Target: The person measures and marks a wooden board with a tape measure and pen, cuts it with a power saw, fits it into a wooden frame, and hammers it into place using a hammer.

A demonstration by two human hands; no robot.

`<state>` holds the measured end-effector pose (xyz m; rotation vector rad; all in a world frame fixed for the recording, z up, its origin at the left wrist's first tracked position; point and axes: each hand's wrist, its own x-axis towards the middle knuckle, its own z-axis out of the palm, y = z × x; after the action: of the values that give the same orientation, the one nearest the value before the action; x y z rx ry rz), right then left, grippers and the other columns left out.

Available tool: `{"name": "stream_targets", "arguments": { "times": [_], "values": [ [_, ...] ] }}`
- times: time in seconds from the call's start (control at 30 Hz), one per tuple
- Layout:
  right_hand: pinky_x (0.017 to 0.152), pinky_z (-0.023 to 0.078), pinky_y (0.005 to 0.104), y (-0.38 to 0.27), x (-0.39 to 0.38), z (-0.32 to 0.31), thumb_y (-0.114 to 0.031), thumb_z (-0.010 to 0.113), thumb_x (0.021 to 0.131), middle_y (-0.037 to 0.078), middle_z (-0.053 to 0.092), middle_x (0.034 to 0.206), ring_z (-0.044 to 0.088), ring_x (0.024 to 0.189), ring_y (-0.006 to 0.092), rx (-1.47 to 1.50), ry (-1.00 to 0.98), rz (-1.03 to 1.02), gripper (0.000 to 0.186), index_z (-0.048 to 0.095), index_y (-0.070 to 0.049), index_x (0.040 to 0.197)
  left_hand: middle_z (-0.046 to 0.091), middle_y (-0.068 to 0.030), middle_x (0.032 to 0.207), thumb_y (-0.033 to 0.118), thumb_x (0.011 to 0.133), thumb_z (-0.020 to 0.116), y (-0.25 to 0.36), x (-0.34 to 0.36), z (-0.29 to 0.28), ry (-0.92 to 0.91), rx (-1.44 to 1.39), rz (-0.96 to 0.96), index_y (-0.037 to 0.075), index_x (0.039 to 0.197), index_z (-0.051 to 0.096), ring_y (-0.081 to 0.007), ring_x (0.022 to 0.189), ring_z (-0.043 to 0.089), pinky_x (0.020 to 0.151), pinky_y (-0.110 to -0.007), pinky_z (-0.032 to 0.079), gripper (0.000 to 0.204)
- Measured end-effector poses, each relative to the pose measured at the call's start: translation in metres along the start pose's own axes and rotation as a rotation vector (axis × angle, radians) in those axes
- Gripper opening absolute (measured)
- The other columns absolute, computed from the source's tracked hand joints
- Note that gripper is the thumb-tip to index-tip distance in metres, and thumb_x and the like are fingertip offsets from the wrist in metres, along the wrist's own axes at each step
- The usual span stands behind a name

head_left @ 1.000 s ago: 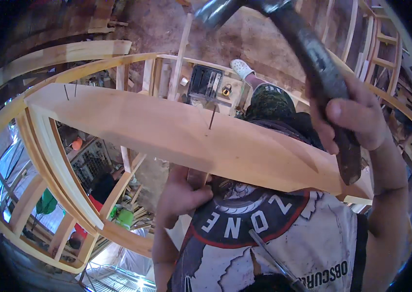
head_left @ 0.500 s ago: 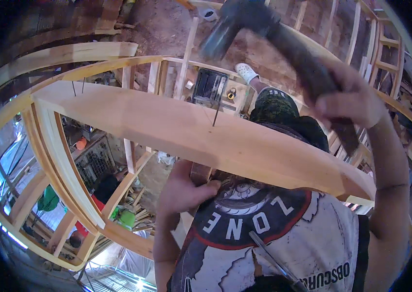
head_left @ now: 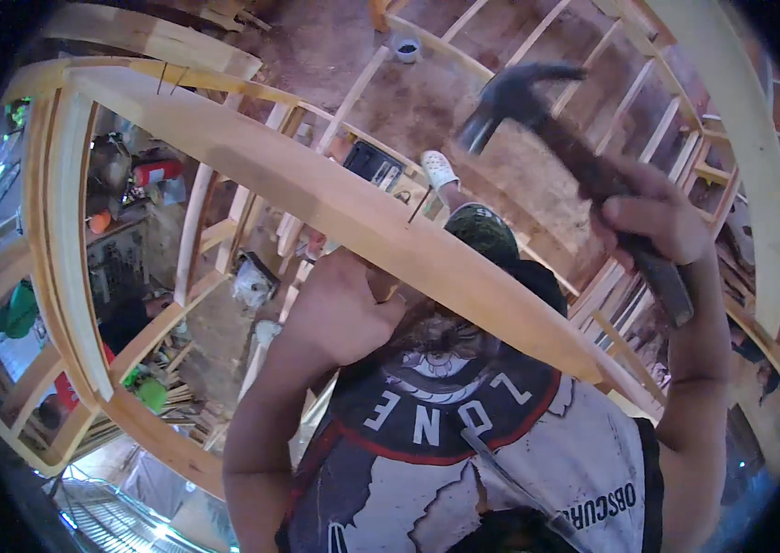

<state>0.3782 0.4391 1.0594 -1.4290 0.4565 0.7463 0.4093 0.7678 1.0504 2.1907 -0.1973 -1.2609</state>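
In my right hand (head_left: 652, 217) is a claw hammer (head_left: 551, 134), raised above and to the right of a long, pale wooden plank (head_left: 307, 189). Its dark head is held off the wood. A nail (head_left: 419, 208) stands partly driven in the plank's middle, tilted a little. Two more nails (head_left: 166, 79) stick up at the plank's far left end. Just below the plank's near edge, my left hand (head_left: 344, 309) is closed around a short wooden piece (head_left: 384, 284), most of which my fingers and the plank hide.
Curved wooden framing (head_left: 67, 240) rises at the left, with more slatted framing (head_left: 694, 157) at the right. Beyond the plank are a black tool case (head_left: 373, 164), a white bucket (head_left: 405, 48) and my shoe (head_left: 439, 170). Another person (head_left: 127, 327) is partly visible lower left.
The view has shifted, and the plank now slants more steeply down to the right. The hammer remains raised, its head less blurred than before. My left hand keeps its hold beneath the plank.
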Motion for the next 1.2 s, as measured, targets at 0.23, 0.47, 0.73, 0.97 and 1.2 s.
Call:
{"name": "stream_targets", "arguments": {
  "times": [0.23, 0.47, 0.73, 0.97, 1.2],
  "values": [
    [0.045, 0.043, 0.024, 0.001, 0.007, -0.024, -0.033, 0.061, 0.092, 0.005, 0.056, 0.065, 0.053, 0.048, 0.011, 0.27, 0.438, -0.174, 0.032, 0.061, -0.002, 0.1, 0.064, -0.0214, 0.11, 0.016, 0.079, 0.068, -0.012, 0.004, 0.01, -0.017, 0.143, 0.013, 0.004, 0.115, 0.063, -0.0363, 0.104, 0.061, 0.092, -0.044, 0.048, 0.039],
    [0.053, 0.047, 0.0246, -0.002, 0.002, -0.03, -0.026, 0.067, 0.088, 0.002, 0.062, 0.077, 0.057, 0.06, 0.0081, 0.04, 0.162, 0.037, 0.027, 0.063, -0.002, 0.099, 0.066, -0.0169, 0.099, 0.018, 0.079, 0.069, -0.038, -0.004, 0.019, 0.254, 0.293, 0.438, 0.005, 0.11, 0.067, -0.0393, 0.096, 0.062, 0.087, -0.046, 0.049, 0.033],
    [0.048, 0.045, 0.0276, 0.018, 0.007, 0.004, -0.025, 0.062, 0.092, 0.002, 0.058, 0.07, 0.055, 0.055, 0.0099, -0.086, -0.151, 0.07, 0.033, 0.056, 0.0, 0.113, 0.065, -0.0118, 0.123, 0.016, 0.081, 0.068, -0.034, -0.007, 0.018, 0.131, 0.487, 0.444, 0.007, 0.114, 0.065, -0.0332, 0.116, 0.06, 0.102, -0.049, 0.044, 0.035],
    [0.045, 0.045, 0.0233, 0.01, 0.001, -0.049, -0.028, 0.062, 0.092, 0.003, 0.06, 0.076, 0.055, 0.052, 0.011, 0.25, 0.279, -0.087, 0.033, 0.059, -0.002, 0.113, 0.066, -0.0146, 0.117, 0.016, 0.08, 0.07, -0.016, -0.007, 0.017, 0.104, 0.005, 0.09, 0.005, 0.117, 0.064, -0.0341, 0.113, 0.06, 0.101, -0.042, 0.046, 0.039],
    [0.049, 0.045, 0.0258, 0.003, 0.01, 0.017, -0.021, 0.066, 0.087, 0.004, 0.061, 0.078, 0.056, 0.056, 0.0114, 0.003, -0.144, 0.233, 0.044, 0.054, 0.001, 0.124, 0.067, -0.0132, 0.116, 0.015, 0.082, 0.068, -0.018, -0.013, 0.012, 0.131, -0.008, 0.086, 0.005, 0.117, 0.063, -0.0297, 0.112, 0.062, 0.101, -0.038, 0.047, 0.037]
  ]
}}
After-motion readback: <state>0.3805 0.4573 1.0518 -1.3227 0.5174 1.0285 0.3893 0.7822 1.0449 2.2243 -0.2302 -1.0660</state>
